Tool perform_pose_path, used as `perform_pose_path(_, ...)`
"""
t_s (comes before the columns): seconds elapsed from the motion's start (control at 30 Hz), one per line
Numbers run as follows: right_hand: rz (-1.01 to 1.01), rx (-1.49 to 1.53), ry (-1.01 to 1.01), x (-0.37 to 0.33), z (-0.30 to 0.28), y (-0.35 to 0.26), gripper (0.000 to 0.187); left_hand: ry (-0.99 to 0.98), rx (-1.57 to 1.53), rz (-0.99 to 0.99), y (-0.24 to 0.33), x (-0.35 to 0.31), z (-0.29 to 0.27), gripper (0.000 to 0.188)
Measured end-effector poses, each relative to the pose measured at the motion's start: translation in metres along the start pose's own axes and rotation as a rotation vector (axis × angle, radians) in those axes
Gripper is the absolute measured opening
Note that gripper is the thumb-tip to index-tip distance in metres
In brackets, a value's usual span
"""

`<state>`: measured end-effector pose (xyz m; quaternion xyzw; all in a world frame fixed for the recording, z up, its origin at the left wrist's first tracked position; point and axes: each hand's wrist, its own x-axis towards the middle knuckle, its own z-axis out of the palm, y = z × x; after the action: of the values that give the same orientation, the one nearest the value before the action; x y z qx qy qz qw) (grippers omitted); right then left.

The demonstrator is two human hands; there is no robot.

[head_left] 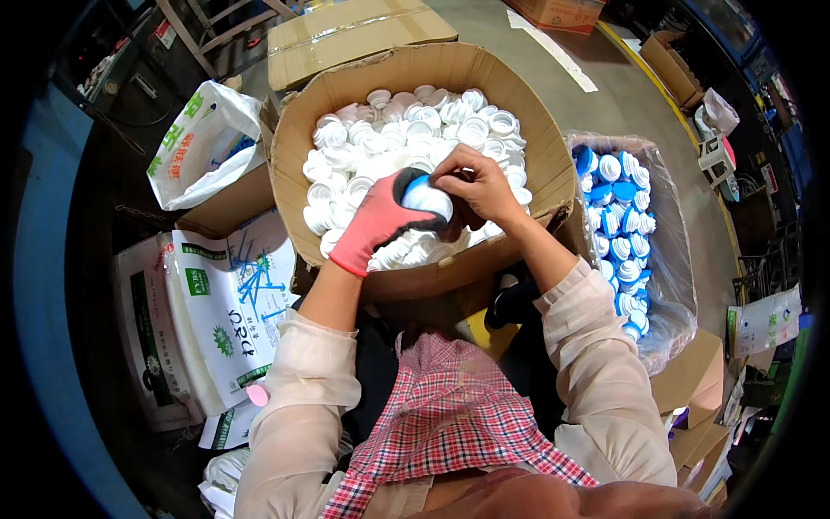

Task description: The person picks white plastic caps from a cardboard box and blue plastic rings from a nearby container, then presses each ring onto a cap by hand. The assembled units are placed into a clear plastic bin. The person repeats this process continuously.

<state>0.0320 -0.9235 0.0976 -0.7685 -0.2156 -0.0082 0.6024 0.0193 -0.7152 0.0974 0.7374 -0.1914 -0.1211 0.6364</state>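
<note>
My left hand (373,223), in a pink work glove with dark fingers, grips a round blue-and-white plastic cap (428,202) over the near part of a large carton. The cap's white side faces up and blue shows along its far edge. My bare right hand (486,189) is closed, its thumb and fingers pinching at the cap's far right edge. What lies under those fingertips is hidden. Below both hands, many loose white ribbed plastic caps (380,138) fill the cardboard carton (298,117).
To the right stands a plastic-lined box (670,233) of blue-and-white caps (621,246). A white plastic bag (207,156) sits left of the carton. Below it, a printed white sheet (216,320) carries thin blue plastic strips (258,281). A closed carton (354,39) stands behind.
</note>
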Motion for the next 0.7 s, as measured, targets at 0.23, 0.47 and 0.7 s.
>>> perform_pose_path(0.23, 0.154, -0.27, -0.065, 0.003, -0.019, 0.014, 0.021, 0.145, 0.012, -0.004, 0.001, 0.004, -0.008, 0.06)
perform_pose_path(0.47, -0.102, -0.382, -0.045, -0.019, 0.001, -0.029, 0.066, 0.279, -0.184, -0.011, -0.007, 0.012, 0.004, 0.044)
perform_pose_path(0.7, -0.302, -0.479, 0.013, -0.021, -0.002, -0.033, 0.061, 0.077, -0.214, -0.002, 0.021, 0.005, 0.017, 0.041)
